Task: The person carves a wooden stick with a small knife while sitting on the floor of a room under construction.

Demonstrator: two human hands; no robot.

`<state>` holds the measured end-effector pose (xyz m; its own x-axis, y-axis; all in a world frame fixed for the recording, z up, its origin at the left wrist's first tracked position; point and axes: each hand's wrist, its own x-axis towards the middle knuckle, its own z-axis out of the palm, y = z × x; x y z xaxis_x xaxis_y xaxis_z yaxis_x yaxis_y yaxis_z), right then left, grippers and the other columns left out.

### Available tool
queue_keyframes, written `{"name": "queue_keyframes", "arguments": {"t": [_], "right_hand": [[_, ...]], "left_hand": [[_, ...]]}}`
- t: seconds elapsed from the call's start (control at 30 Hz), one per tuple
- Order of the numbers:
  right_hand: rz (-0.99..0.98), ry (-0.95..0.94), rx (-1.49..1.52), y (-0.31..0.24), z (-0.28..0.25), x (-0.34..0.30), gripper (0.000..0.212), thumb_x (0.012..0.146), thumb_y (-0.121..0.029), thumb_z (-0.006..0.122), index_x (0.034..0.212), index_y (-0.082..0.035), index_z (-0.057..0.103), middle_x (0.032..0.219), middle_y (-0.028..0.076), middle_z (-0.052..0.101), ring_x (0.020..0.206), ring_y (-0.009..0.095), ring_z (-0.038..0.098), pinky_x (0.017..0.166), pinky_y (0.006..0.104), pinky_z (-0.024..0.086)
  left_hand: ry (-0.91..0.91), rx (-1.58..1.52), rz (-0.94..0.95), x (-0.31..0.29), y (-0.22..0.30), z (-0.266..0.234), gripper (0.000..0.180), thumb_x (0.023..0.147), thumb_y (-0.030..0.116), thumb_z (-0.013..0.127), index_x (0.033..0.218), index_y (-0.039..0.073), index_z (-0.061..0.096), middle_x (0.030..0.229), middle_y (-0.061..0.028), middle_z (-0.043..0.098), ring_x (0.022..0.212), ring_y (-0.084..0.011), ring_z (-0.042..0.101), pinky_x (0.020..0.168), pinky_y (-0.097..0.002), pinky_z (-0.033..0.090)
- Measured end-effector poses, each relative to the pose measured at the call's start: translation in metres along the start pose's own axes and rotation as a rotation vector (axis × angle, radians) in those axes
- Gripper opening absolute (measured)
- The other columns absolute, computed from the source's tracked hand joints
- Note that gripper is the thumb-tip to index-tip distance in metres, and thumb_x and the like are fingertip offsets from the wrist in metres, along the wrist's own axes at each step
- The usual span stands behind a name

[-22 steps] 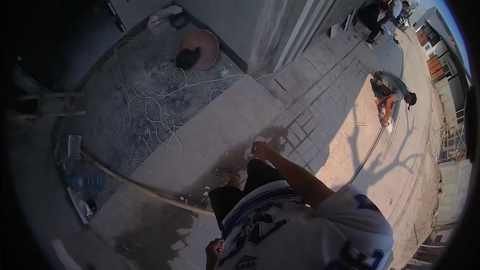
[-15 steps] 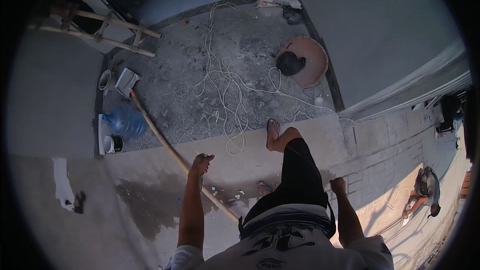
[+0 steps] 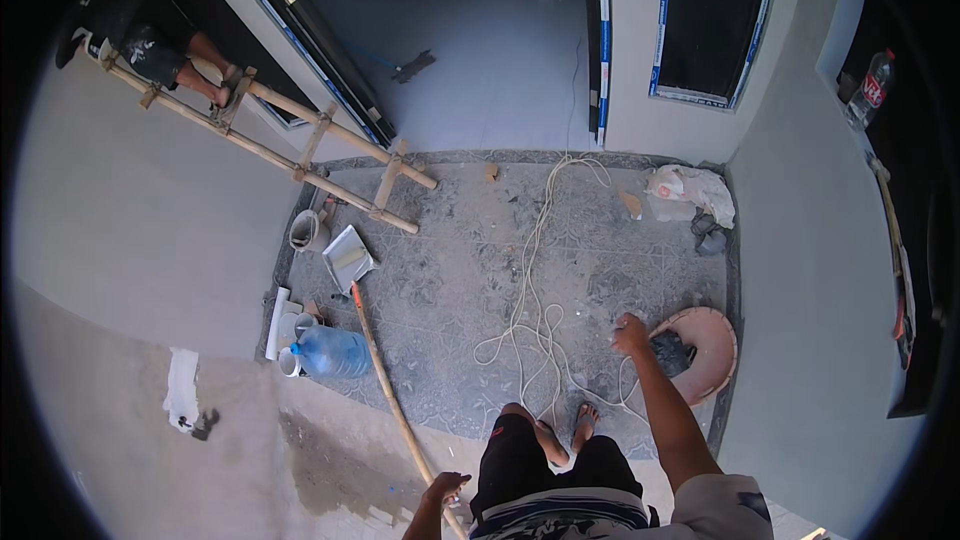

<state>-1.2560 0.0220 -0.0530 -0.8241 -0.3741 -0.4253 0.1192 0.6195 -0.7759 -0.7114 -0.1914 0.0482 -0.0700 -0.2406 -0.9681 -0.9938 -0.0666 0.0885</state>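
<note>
My left hand (image 3: 447,487) hangs low beside a long wooden pole (image 3: 388,385), its fingers loosely apart and nothing visible in them. The pole slants across the floor up to a white paint tray (image 3: 338,245) with a paint roller (image 3: 350,258) in it. My right hand (image 3: 630,333) reaches forward, fingers closed; a pale bit shows at the fingertips, too small to name. In this view it is just left of a round pinkish basin (image 3: 715,350) holding a dark bundle (image 3: 670,352). A pale rope (image 3: 520,325) lies in loose loops near my feet.
At upper left a person (image 3: 165,55) stands on a bamboo ladder (image 3: 300,172). A blue water jug (image 3: 335,352) and a bucket (image 3: 308,230) stand along the left wall. White sacking (image 3: 690,190) lies in the far right corner. A dark doorway (image 3: 480,60) opens ahead.
My view has swung forward and left, bringing the doorway and the person on the ladder into sight. I have stepped onto the tiled floor. My right hand has moved forward; my left has dropped lower.
</note>
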Motion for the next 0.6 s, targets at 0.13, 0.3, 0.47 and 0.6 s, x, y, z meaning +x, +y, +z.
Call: {"name": "queue_keyframes", "arguments": {"t": [0.13,0.3,0.47,0.6], "right_hand": [[-0.161,-0.190,0.151,-0.287,0.020,0.137,0.025,0.073,0.001,0.066,0.097,-0.003,0.063,0.084,0.016,0.069,0.077,0.026,0.071,0.060,0.0372,0.056],[-0.378,-0.250,0.080,-0.368,0.082,0.297,0.025,0.081,0.009,0.056,0.106,0.004,0.058,0.096,0.014,0.066,0.084,0.024,0.068,0.064,0.0379,0.061],[-0.101,-0.260,-0.668,-0.285,0.100,0.400,0.045,0.070,-0.019,0.073,0.111,-0.004,0.061,0.106,0.019,0.067,0.100,0.033,0.065,0.084,0.0404,0.052],[0.424,0.008,0.095,-0.321,0.092,0.412,0.037,0.074,-0.019,0.069,0.106,-0.002,0.063,0.083,0.019,0.070,0.077,0.033,0.070,0.076,0.0406,0.055]], "left_hand": [[-0.030,-0.557,-0.388,0.011,-0.057,-0.026,0.056,0.089,0.059,0.057,0.097,0.004,0.068,0.062,-0.0010,0.047,0.050,-0.0129,0.044,0.046,-0.0283,0.037],[-0.070,-0.668,-0.469,0.091,0.111,-0.097,0.055,0.091,0.056,0.049,0.096,0.005,0.066,0.061,-0.0018,0.047,0.048,-0.0132,0.043,0.045,-0.0292,0.037],[-0.014,-0.618,-0.235,0.146,0.288,-0.225,0.054,0.094,0.053,0.042,0.095,0.005,0.065,0.061,-0.0026,0.046,0.045,-0.0136,0.041,0.044,-0.0301,0.036],[0.003,-0.551,-0.071,0.147,0.476,-0.398,0.050,0.093,0.048,0.042,0.098,0.003,0.063,0.062,-0.0052,0.045,0.044,-0.0161,0.039,0.042,-0.0315,0.036]]}}
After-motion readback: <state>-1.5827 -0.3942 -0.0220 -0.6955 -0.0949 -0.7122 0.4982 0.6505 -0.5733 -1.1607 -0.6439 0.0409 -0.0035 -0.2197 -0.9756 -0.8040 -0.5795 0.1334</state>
